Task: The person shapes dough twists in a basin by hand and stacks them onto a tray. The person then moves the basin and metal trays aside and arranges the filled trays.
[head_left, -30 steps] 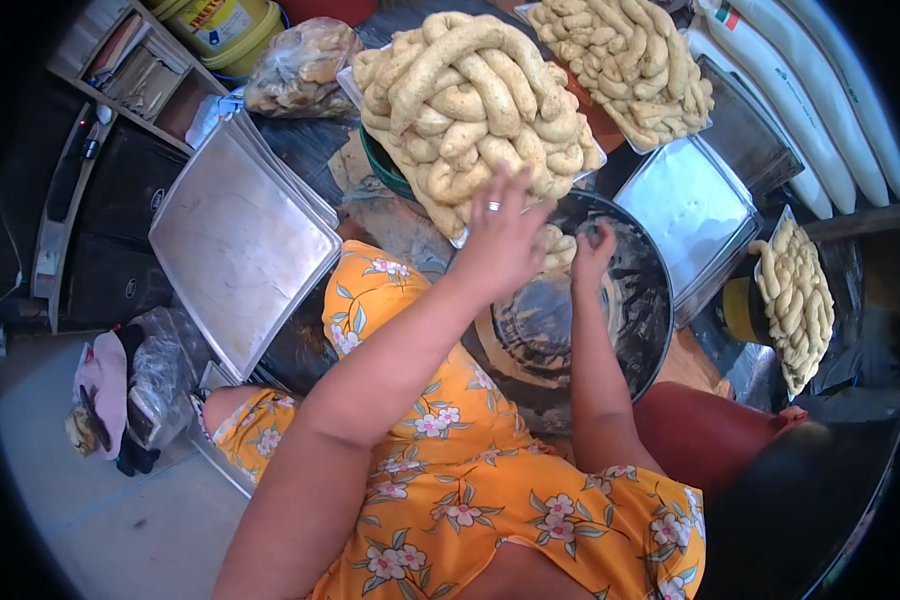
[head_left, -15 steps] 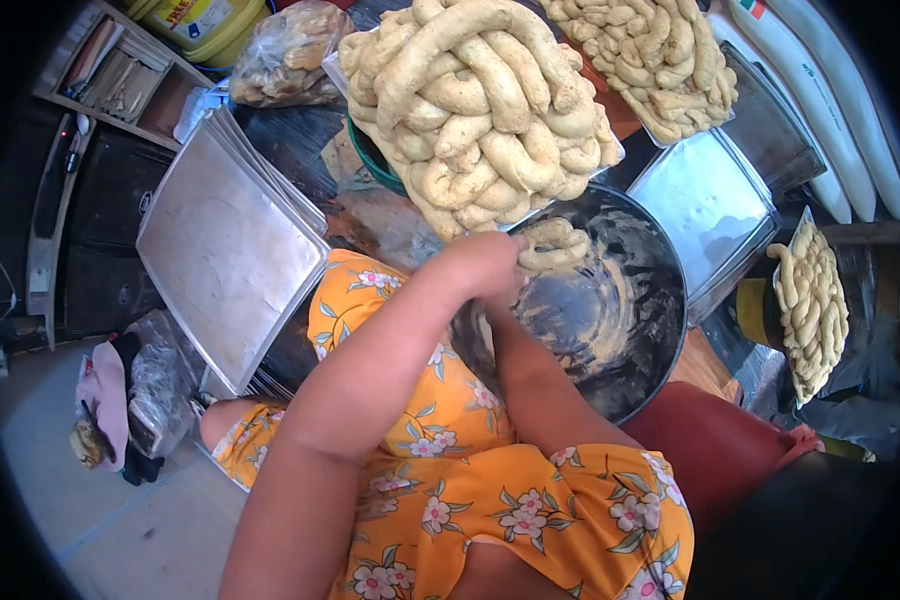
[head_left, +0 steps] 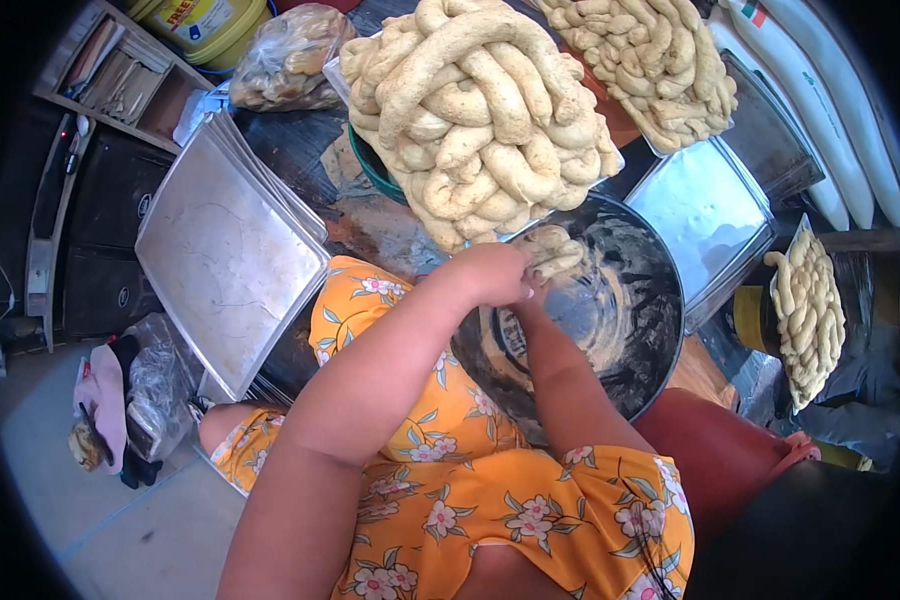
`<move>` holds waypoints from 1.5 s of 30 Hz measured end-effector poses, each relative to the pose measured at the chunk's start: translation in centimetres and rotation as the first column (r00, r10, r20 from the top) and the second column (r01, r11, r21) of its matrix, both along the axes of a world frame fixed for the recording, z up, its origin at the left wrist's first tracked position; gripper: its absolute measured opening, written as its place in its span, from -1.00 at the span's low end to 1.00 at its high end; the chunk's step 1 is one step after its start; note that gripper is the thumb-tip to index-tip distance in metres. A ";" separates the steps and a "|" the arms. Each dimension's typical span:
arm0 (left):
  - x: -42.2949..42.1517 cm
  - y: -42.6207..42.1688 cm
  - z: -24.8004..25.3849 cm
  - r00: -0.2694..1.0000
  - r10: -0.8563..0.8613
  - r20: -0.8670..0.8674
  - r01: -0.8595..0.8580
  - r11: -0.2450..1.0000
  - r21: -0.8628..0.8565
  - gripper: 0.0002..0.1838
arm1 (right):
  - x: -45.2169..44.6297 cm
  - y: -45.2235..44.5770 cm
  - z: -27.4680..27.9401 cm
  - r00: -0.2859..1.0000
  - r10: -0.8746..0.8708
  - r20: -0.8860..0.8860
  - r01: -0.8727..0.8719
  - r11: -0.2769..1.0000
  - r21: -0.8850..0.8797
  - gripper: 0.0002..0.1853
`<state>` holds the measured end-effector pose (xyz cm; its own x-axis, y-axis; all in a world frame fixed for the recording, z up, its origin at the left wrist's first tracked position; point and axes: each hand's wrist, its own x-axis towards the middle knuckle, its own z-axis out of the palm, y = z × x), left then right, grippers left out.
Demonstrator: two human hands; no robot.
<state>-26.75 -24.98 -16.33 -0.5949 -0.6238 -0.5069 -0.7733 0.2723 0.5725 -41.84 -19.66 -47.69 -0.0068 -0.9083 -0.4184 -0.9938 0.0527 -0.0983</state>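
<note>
My left hand [head_left: 500, 272] is over the rim of a round black basin [head_left: 625, 340], its fingers curled closed. What they hold, if anything, is hidden. My right forearm reaches across the basin, and my right hand is mostly hidden beneath the left one, its fingers out of sight. Beside my left hand, in the basin's upper part, lie a few pale twisted dough pieces [head_left: 558, 250] dusted with crumbs. Brownish powder is smeared over the basin floor. Right above my hands stands a tray [head_left: 610, 172] heaped with thick dough twists [head_left: 480, 110].
Stacked metal baking trays [head_left: 230, 255] stand at left, others [head_left: 705, 205] at right. More dough fills a tray [head_left: 660, 70] at the upper right and another [head_left: 808, 310] at far right. A bag of brown pieces [head_left: 290, 55] and yellow bucket [head_left: 195, 30] are behind.
Both hands have shifted slightly right and down. The left hand now covers part of the dough pieces in the basin, and the right hand is tucked under it.
</note>
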 end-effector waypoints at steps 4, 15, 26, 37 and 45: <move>-0.1 0.1 -1.1 1.000 0.016 0.005 -0.016 1.000 0.026 -0.46 | 2.1 3.2 0.0 0.972 0.225 0.074 -0.236 0.946 0.221 -0.47; 1.2 0.7 -1.1 0.999 -0.031 0.023 0.027 0.989 0.146 -0.16 | -2.4 7.5 8.6 0.221 -0.719 0.658 -0.172 0.636 0.752 -0.54; -0.4 1.6 2.2 0.737 0.232 -0.634 0.117 0.881 0.458 -0.19 | -5.2 1.5 31.2 -0.799 -0.293 0.525 -0.255 0.956 0.146 -0.17; 0.2 0.8 -1.9 0.825 0.309 -0.473 -0.297 0.949 0.103 -0.19 | -11.5 -3.5 22.9 0.048 -0.205 0.978 0.318 0.931 0.179 -0.53; 1.0 0.7 -2.1 0.989 0.121 -0.086 -0.116 0.991 0.069 -0.30 | -14.4 3.7 -2.0 0.826 -0.545 0.145 0.357 0.704 0.613 -0.69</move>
